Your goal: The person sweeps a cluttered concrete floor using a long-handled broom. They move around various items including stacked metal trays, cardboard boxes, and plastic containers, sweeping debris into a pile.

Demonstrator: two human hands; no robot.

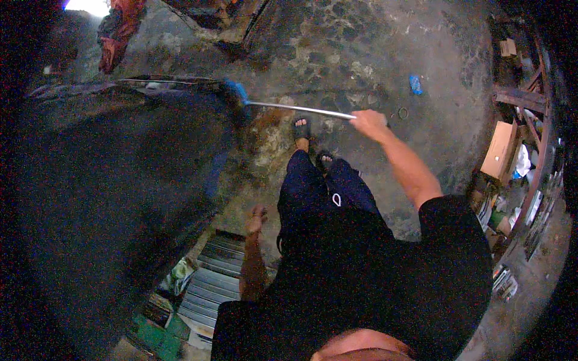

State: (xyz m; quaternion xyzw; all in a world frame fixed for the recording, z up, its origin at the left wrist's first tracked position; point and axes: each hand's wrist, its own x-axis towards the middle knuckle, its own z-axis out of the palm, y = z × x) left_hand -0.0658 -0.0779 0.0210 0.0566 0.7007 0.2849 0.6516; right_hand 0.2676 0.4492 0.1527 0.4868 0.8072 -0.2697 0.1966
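Observation:
My right hand [368, 124] is wrapped round the end of a long silver-handled brush [301, 109]. Its blue head [237, 92] is up against the edge of a large dark, smooth surface [132, 150], which looks like the body of a car. The handle runs nearly level, from the blue head at the left to my fist. My left hand [256, 220] hangs low beside my leg, near the dark surface, holding nothing, its fingers loosely apart and slightly blurred.
Stained concrete floor [337, 54] lies around my sandalled feet. A blue wrapper [415, 85] and a small ring [403, 112] lie on it. At right, a rack holds a cardboard box [498, 150] and clutter. Grey slatted panels [211, 289] stand behind my left hand.

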